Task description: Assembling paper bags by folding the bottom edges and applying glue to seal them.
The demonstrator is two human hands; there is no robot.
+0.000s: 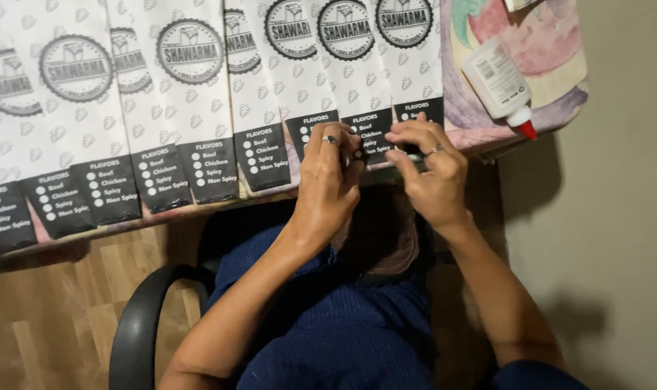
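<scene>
Several long white paper sleeves (198, 87) with round black emblems and black ends lie side by side, overlapping, across the table. My left hand (328, 177) and my right hand (429, 170) meet at the black end of one sleeve (372, 133) near the table's front edge. Fingers of both hands press and pinch that paper end. Each hand wears a ring. What lies under the fingers is hidden.
A white glue bottle with a red cap (500, 83) lies on a painted cloth (552, 50) at the table's right end. A black chair arm (137, 325) curves at lower left over wooden floor (46, 310). A beige wall (624, 217) is at right.
</scene>
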